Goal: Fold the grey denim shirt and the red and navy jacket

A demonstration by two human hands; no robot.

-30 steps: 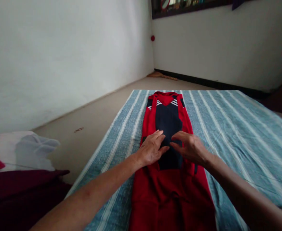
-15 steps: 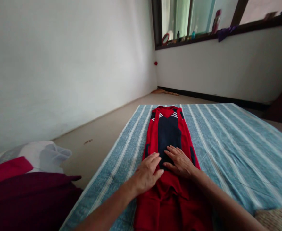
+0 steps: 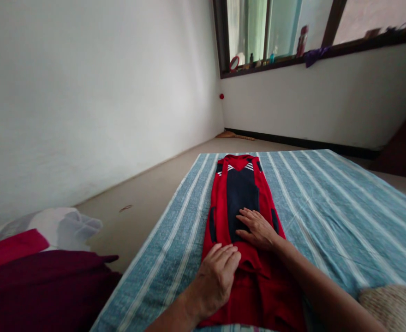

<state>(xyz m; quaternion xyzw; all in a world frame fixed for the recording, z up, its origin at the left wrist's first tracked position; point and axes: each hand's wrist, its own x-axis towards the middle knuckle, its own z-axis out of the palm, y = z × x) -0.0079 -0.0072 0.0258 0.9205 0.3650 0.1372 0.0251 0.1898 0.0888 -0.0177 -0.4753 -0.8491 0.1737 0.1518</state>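
A red and navy sports top (image 3: 241, 189), with white stripes near its collar, lies folded into a long narrow strip on the striped sheet. My right hand (image 3: 258, 229) rests flat on its navy middle, fingers stretched out. Lower down, at the left part of the red cloth, my left hand (image 3: 218, 274) has its fingers bent and held together over the fabric; its thumb is hidden. The red lower part (image 3: 254, 299) is rumpled between my forearms.
A blue sheet with white stripes (image 3: 313, 207) covers the raised surface. Maroon cloth (image 3: 44, 290), a pink cloth (image 3: 16, 248) and whitish, sheer material (image 3: 68, 226) lie at left. A beige knitted item (image 3: 393, 306) sits at lower right. Bottles stand on the window sill (image 3: 279, 63).
My left hand has moved down towards me from the navy panel, and its fingers have curled in. The right hand stays almost in place. The top's near edge now shows with sheet below it.
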